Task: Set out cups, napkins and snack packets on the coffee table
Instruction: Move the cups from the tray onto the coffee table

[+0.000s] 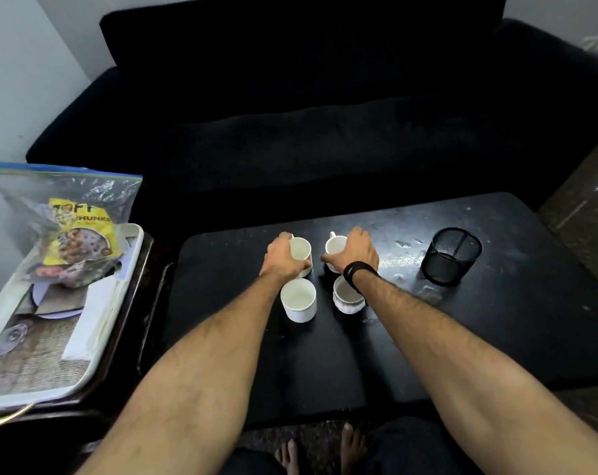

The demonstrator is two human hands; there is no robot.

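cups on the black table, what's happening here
A person is setting out four white cups on the black coffee table. The left hand grips the far left cup, and the right hand grips the far right cup. Two near cups stand free. The snack packets remain in the tray.

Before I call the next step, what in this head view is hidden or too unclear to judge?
- Far right cup: the right hand covers most of it.
- Far left cup: its left side is behind the left hand.
- Near right cup: the wrist and wristband cross its rim.
- Zip bag on the tray: only a yellow packet reads; other contents are blurred.
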